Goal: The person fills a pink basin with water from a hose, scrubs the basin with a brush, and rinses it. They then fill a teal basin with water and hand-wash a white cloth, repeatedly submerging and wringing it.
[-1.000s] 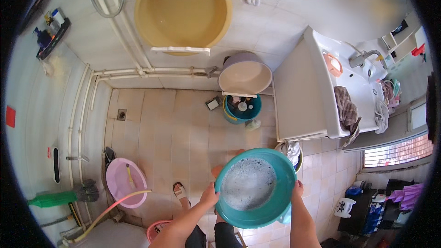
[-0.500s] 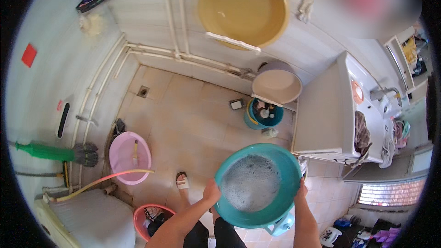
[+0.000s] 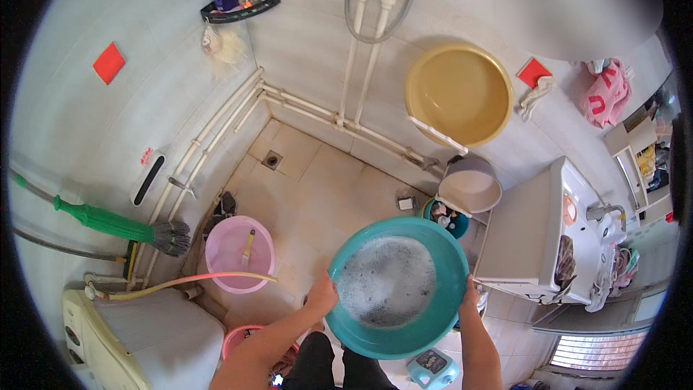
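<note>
A wide teal basin [image 3: 452, 296] with foamy, greyish sudsy water [image 3: 388, 282] in it is held up in front of me, above the floor. My left hand [image 3: 323, 295] is closed on its left rim and my right hand [image 3: 470, 296] on its right rim. The fingers go under the edge and are partly hidden. Just below the basin's near edge stands a light blue jug-like bottle [image 3: 432, 370]. Past the far rim a small teal bucket [image 3: 457, 225] with small items in it is partly covered.
At left on the floor sits a pink basin [image 3: 227, 274] with a brush [image 3: 248, 244]. A hose [image 3: 209, 275] runs over it from the washing machine [image 3: 162, 336]. A reddish tub [image 3: 235, 339] is partly behind my left forearm. The sink cabinet [image 3: 521, 231] stands right; a yellow basin [image 3: 462, 94] hangs on the wall.
My view has tilted up and turned left, so the room appears shifted rightward. Held in both hands, the teal basin has moved forward and now partly covers the bucket; more of the bottle shows.
</note>
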The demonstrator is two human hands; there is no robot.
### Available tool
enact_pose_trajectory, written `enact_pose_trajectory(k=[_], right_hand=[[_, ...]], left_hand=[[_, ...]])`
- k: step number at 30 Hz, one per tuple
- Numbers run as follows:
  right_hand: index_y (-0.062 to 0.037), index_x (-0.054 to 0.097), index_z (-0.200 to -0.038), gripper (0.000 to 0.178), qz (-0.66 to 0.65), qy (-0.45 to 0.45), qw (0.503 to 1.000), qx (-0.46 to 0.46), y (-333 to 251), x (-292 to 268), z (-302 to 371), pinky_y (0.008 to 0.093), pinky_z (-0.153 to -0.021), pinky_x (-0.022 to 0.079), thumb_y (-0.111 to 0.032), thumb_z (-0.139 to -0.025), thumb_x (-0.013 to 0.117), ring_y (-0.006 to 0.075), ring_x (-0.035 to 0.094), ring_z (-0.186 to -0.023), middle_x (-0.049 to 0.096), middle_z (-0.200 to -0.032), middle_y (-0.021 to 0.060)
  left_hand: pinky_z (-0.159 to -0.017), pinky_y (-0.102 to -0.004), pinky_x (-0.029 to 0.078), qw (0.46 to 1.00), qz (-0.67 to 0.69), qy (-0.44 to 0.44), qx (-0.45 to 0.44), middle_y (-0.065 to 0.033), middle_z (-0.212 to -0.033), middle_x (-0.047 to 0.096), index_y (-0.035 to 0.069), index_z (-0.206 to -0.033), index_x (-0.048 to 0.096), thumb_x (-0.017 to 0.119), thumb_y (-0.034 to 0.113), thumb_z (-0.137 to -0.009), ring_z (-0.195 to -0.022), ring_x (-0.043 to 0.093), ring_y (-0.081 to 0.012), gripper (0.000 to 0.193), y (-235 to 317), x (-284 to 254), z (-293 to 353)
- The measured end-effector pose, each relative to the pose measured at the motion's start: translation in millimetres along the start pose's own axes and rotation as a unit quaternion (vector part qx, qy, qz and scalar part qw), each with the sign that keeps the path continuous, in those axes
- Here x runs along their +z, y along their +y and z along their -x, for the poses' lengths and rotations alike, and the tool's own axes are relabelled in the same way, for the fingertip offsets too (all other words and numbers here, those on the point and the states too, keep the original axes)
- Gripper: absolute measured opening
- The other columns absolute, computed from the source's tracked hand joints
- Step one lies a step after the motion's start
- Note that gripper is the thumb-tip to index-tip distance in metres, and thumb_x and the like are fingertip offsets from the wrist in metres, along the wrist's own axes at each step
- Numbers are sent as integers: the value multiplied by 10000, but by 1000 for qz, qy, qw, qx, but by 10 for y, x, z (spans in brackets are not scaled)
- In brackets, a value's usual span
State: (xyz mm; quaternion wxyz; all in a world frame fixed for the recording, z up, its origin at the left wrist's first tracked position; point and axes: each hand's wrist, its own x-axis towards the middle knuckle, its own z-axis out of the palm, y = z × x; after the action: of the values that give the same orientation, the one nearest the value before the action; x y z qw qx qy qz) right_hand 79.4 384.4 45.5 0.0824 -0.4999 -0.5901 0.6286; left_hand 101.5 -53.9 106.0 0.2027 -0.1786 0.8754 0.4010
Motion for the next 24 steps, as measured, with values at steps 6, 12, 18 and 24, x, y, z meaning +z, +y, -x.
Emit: enact_pose_trajectory(k=[6, 12, 18, 24], right_hand=[[62, 559, -1045, 573, 17, -50, 998, 26, -160, 951, 453, 387, -774, 477, -385, -719, 707, 265, 594, -849, 604, -984, 144], [26, 576, -1015, 472, 43, -83, 995, 37, -117, 1574, 750, 375, -734, 483, -325, -730, 712, 235, 596, -833, 614, -959, 115], [1, 590, -987, 409, 23, -130, 991, -11, 5, 2012, 839, 376, -728, 473, -302, -738, 707, 234, 585, -828, 609, -958, 107], [21, 622, -956, 388, 109, -98, 989, 32, -140, 2306, 726, 353, -661, 451, -283, -731, 712, 208, 566, -735, 623, -867, 99]], left_hand=[[-708, -499, 435, 998, -31, 27, -50, -276, -883, 554, -23, -1014, 341, 522, 93, -774, -827, 560, -431, 323, -146, -748, -312], [-708, -498, 433, 994, -49, 101, -16, -278, -851, 556, -40, -1005, 357, 552, 78, -754, -818, 558, -439, 339, -612, -1131, -520], [-728, -487, 428, 991, -37, 126, -37, -285, -886, 539, -44, -990, 378, 560, 74, -747, -869, 540, -436, 326, -1000, -1240, -591], [-729, -488, 423, 989, -16, 137, -53, -281, -882, 545, -47, -992, 384, 566, 79, -742, -859, 541, -439, 334, -1107, -1113, -663]])
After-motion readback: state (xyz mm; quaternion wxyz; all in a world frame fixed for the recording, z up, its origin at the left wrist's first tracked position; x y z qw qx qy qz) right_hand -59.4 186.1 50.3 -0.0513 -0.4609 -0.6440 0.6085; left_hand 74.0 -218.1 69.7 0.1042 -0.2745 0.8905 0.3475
